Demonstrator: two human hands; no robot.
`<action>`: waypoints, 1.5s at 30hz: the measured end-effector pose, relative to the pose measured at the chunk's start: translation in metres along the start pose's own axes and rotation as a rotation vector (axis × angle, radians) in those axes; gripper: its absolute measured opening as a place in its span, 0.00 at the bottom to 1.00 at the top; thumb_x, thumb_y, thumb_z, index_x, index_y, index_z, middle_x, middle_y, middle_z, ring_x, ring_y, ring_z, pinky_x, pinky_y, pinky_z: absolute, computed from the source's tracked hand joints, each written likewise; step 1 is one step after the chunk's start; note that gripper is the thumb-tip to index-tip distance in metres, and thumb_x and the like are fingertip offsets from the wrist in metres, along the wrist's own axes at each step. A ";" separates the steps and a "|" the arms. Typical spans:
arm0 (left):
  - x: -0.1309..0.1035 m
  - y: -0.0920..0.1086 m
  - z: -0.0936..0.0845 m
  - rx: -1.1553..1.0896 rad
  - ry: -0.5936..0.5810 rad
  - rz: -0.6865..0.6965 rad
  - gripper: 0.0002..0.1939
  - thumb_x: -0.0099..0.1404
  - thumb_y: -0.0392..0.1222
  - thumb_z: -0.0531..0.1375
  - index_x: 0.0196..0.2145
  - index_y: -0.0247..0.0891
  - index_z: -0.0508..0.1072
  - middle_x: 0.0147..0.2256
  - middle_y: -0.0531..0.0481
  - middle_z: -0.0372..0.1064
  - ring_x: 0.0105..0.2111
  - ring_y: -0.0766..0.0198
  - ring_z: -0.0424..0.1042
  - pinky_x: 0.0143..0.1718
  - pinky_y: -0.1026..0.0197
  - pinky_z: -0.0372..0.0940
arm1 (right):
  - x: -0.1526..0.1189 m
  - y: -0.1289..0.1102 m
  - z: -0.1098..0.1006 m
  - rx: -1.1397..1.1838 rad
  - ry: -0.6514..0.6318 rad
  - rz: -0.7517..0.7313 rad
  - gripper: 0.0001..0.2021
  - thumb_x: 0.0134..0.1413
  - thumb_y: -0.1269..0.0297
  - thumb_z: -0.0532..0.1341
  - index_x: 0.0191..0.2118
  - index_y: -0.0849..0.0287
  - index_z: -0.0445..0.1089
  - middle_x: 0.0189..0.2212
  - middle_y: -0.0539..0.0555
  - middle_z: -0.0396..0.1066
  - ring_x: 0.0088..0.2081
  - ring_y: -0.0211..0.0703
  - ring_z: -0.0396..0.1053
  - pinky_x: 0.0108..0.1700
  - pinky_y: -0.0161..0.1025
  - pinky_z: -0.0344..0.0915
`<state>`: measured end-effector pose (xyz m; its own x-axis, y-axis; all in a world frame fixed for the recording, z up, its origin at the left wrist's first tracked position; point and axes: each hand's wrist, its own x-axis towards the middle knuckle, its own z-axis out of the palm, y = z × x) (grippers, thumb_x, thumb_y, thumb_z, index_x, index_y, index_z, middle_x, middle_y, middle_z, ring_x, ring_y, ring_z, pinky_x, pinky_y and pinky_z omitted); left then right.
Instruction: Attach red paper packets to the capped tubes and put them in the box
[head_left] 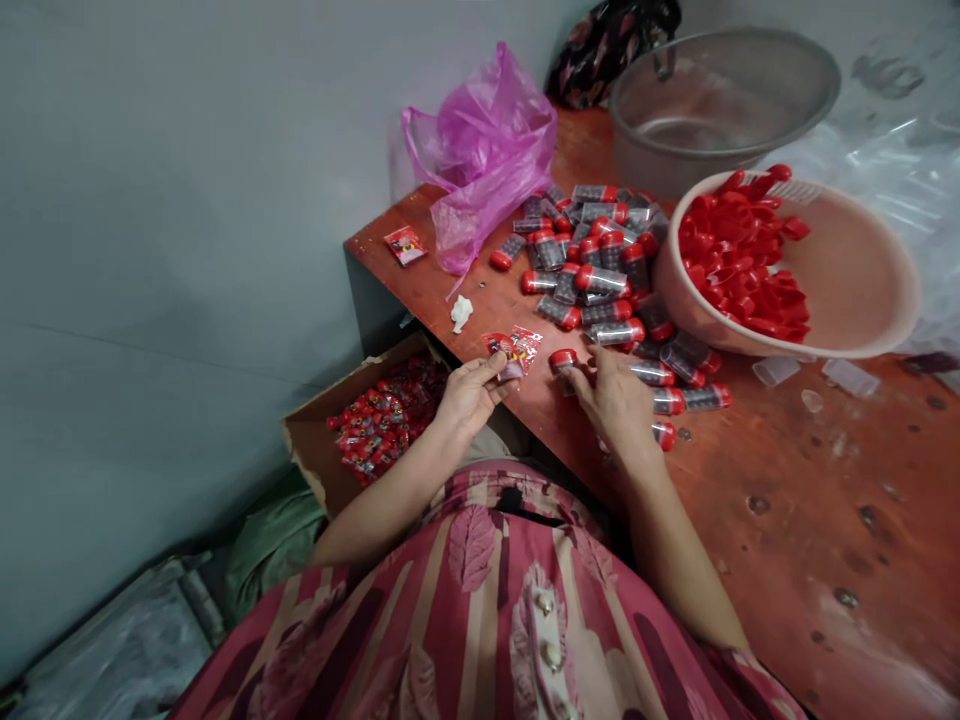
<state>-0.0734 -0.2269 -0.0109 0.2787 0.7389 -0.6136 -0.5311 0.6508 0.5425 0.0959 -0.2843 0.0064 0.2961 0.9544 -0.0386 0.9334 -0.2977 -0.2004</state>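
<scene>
Between the thumb and fingers of my left hand (469, 395) is a small printed red packet (514, 352), held at the table's near edge. My right hand (616, 395) grips a small clear bottle with a red cap (562, 358); dark contents show through its wall, and my fingers cover part of it. More such red-capped bottles (600, 280) lie heaped on the table behind and right of that hand. Below my left hand stands a cardboard box (304, 425) filled with similar red packets (390, 415).
A pink bowl (862, 270) of red plastic caps (739, 260) stands right of the heap, before a grey metal basin (724, 150). A purple plastic bag (495, 140), a loose packet (405, 246) and a white scrap (461, 314) lie toward the left. Clear plastic (900, 190) fills the far right.
</scene>
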 end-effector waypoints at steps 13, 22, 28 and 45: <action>0.005 -0.005 0.008 -0.245 0.017 -0.014 0.09 0.54 0.39 0.66 0.29 0.34 0.70 0.26 0.51 0.72 0.28 0.65 0.74 0.34 0.62 0.69 | -0.034 -0.027 0.006 1.206 -0.211 0.180 0.17 0.49 0.51 0.61 0.40 0.59 0.67 0.22 0.48 0.69 0.21 0.39 0.67 0.22 0.35 0.63; -0.008 -0.017 0.022 -0.109 -0.117 0.091 0.17 0.46 0.47 0.70 0.26 0.34 0.69 0.24 0.55 0.69 0.23 0.71 0.67 0.29 0.66 0.61 | -0.044 -0.045 0.018 1.279 -0.086 0.200 0.14 0.48 0.54 0.64 0.38 0.56 0.66 0.21 0.46 0.68 0.20 0.37 0.66 0.21 0.34 0.65; -0.014 -0.018 0.027 -0.031 -0.171 0.111 0.19 0.45 0.49 0.70 0.24 0.34 0.68 0.21 0.56 0.66 0.20 0.71 0.63 0.24 0.66 0.57 | -0.041 -0.039 0.018 1.440 -0.120 0.220 0.12 0.47 0.57 0.65 0.35 0.57 0.66 0.21 0.45 0.69 0.19 0.34 0.66 0.21 0.31 0.64; -0.009 -0.001 0.020 0.314 -0.369 -0.085 0.16 0.42 0.43 0.71 0.27 0.29 0.77 0.24 0.47 0.73 0.24 0.66 0.70 0.28 0.62 0.65 | -0.039 -0.029 0.022 1.522 -0.145 0.194 0.12 0.45 0.57 0.66 0.30 0.57 0.65 0.18 0.44 0.66 0.18 0.33 0.62 0.19 0.31 0.59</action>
<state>-0.0593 -0.2303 0.0057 0.6052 0.6568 -0.4499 -0.2430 0.6906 0.6812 0.0528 -0.3125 -0.0081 0.2788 0.9260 -0.2545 -0.2259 -0.1944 -0.9546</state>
